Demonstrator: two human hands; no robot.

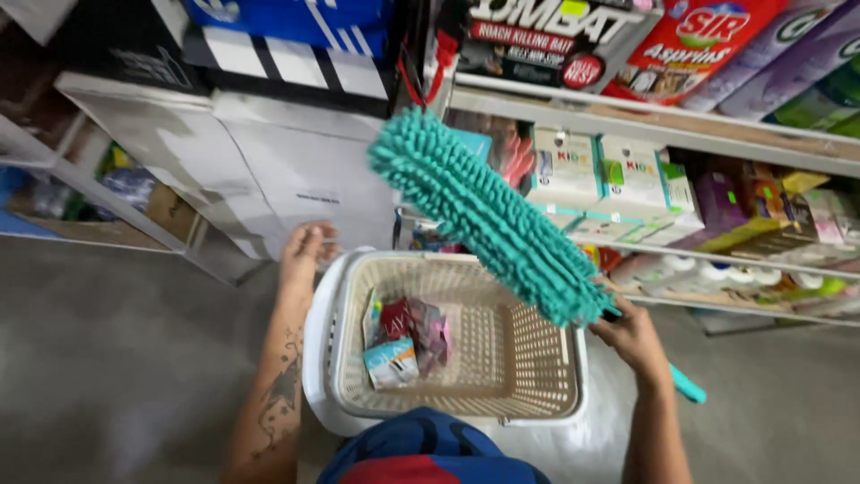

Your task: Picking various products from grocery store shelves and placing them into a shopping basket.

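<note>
Right hand point(634, 339) grip: closed around the handle of a teal microfibre duster point(488, 215); handle end pokes out below the wrist. Left hand point(305, 253) grip: fingers curled loosely at the far left rim of the basket point(466, 412), apparently resting on or holding the rim; exact contact cannot be told from this angle.

Shelving point(645, 121), largest item in view: runs across the right and top, stocked with boxed and bagged household goods. Pale cartons point(296, 170) are stacked at left, above a grey floor point(116, 358).

Basket: beige, perforated walls, white rim, held in front of the body between the two arms.

Duster: fluffy head raised on a slant, upper end up-left against the shelf front, lower end over the basket's right rim, just beside the right hand. Not inside the basket.

Small packets point(403, 336): a few, teal, red and pink, lying together in the basket's left half; right half bare.

Judgement: the duster is off the shelf and being carried over the basket. Lowering it in would call for tipping the long head down toward the bare right half; the head looks longer than the basket, so part may overhang.
</note>
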